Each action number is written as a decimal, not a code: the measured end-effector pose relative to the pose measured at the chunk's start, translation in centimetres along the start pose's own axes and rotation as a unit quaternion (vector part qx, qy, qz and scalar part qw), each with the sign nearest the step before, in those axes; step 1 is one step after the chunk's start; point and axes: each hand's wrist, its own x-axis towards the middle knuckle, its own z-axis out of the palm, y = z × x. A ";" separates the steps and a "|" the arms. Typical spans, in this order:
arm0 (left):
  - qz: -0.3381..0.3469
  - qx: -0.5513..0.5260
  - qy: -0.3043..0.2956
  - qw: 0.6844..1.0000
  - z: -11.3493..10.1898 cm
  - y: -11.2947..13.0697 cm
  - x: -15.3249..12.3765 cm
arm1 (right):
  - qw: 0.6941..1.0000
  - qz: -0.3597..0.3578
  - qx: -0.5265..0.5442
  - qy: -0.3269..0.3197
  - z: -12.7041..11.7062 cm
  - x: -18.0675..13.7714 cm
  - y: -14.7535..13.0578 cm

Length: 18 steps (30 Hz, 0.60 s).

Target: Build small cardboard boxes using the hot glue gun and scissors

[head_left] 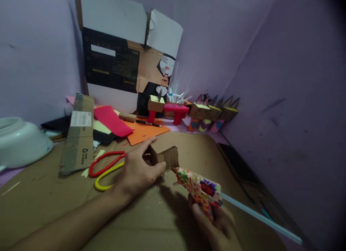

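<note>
My left hand [140,170] grips a small folded cardboard piece [169,157] from its left side, thumb on the near face. In my right hand [213,222] is a flower-patterned glue gun [200,188], held by its handle. The gun's red nozzle points left and meets the lower right corner of the cardboard piece, or comes very near it. A long translucent glue stick [259,215] sticks out of the gun's back end. Beside my left wrist lie scissors [106,164] with one red and one yellow handle; their blades are hidden behind the hand.
A large cardboard sheet [129,222] covers the work surface. At the back stand small cardboard animal figures [200,110], colored paper [148,130], a pen [148,123] and an opened printed box [110,60]. On the left are a white bowl [24,143] and a cardboard strip [78,143]. A dark phone-like slab [238,164] lies right.
</note>
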 end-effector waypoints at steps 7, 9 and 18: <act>0.020 0.031 0.010 0.999 0.2 0.7 -0.2 | 0.999 -0.003 -0.027 -0.021 0.2 -0.3 0.0; 0.016 0.028 0.013 0.999 0.3 0.7 -0.2 | 0.999 0.000 -0.033 -0.018 0.2 -0.4 0.2; -0.016 0.000 0.006 1.000 0.3 0.4 0.0 | 0.999 -0.016 -0.023 -0.026 0.3 -0.4 0.0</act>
